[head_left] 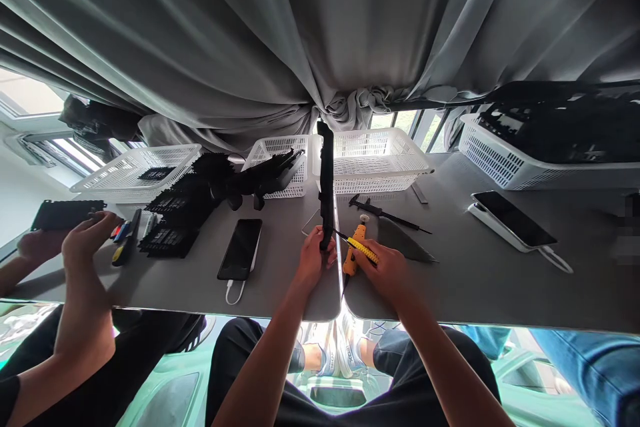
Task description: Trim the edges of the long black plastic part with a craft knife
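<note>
Grips a long, narrow black plastic part (326, 180) near its lower end with the left hand (316, 257), over the seam (340, 267) between grey tabletops (465, 273). Clasps a slim, yellow ribbed-handled tool (364, 251) in the right hand (386, 270), close beside. Shows lettering, too small to read surely, on white sneakers (349, 350) below the front edge. Leaves bare surface between a black caliper (373, 209) and a black-screened phone (515, 220).

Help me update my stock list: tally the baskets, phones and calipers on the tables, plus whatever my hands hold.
White perforated plastic baskets: 4
Black-screened rectangular phones: 2
Black slim caliper: 1
Long black part in left hand: 1
Yellow-handled slim tool in right hand: 1
Total: 9
</note>
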The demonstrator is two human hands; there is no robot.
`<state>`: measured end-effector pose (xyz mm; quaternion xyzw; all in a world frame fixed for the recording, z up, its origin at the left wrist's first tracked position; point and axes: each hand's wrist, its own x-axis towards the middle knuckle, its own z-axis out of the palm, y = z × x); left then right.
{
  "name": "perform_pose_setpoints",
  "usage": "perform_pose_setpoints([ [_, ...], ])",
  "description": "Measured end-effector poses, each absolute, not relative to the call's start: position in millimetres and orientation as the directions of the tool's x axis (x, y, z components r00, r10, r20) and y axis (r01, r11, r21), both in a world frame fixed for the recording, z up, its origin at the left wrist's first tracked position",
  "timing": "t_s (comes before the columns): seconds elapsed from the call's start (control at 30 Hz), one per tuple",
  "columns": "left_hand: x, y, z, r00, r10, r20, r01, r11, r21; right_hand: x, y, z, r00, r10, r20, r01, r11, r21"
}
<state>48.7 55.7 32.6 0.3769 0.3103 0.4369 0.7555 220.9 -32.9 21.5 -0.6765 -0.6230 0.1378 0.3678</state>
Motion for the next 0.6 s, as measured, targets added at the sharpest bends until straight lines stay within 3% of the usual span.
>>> perform_pose_setpoints([
  [0.6, 48.6, 56.9, 32.1, 0.424, 0.896, -0.130, -0.434, 0.328, 0.839, 219.9, -34.3, 21.5, 0.177, 0.944, 0.277, 0.728, 0.064, -0.683],
])
